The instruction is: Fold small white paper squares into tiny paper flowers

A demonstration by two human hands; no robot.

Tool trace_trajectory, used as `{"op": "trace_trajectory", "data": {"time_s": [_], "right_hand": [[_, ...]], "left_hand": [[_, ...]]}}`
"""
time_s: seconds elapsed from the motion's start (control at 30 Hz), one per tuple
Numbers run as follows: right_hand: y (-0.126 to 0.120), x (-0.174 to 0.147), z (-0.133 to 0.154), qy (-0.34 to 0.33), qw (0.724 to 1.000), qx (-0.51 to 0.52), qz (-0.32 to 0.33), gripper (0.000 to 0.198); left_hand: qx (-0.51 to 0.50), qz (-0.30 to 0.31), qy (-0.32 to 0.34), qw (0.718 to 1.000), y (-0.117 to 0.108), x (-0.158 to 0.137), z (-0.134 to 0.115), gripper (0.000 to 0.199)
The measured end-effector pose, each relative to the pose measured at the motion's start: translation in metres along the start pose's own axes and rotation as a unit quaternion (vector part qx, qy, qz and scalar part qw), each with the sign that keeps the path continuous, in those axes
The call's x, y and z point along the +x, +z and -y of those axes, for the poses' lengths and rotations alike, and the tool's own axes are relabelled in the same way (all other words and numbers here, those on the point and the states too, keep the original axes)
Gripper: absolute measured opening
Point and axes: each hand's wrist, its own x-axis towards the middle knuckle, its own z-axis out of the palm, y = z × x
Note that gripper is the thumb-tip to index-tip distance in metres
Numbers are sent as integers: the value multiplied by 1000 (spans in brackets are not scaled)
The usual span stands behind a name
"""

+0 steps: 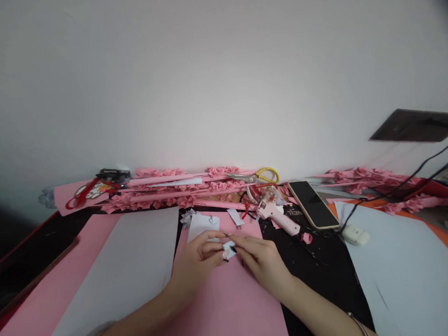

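Between my fingertips is a small piece of white paper, held over a pink sheet. My left hand pinches it from the left, thumb below and fingers above. From the right, my right hand grips the same piece, its fingertips meeting the left ones. The exact folds of the paper are too small to make out. Just beyond my hands lie white paper slips, a narrow white strip and a small folded white paper shape.
A pink glue gun, a phone and a white earbud case lie to the right. Yellow-handled scissors rest on pink paper flower stems along the wall. White sheets flank both sides; black cables hang from the outlet.
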Motion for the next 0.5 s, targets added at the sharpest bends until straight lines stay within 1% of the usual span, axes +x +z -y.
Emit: {"op": "trace_trajectory", "data": {"time_s": [0.33, 0.5], "right_hand": [[-1, 1, 4, 29, 999, -20, 26, 28], [-1, 0, 2, 23, 999, -25, 34, 27]], "left_hand": [[19, 6, -17, 1000, 0, -3, -2, 38], [40, 0, -18, 999, 1, -4, -2, 38]]}}
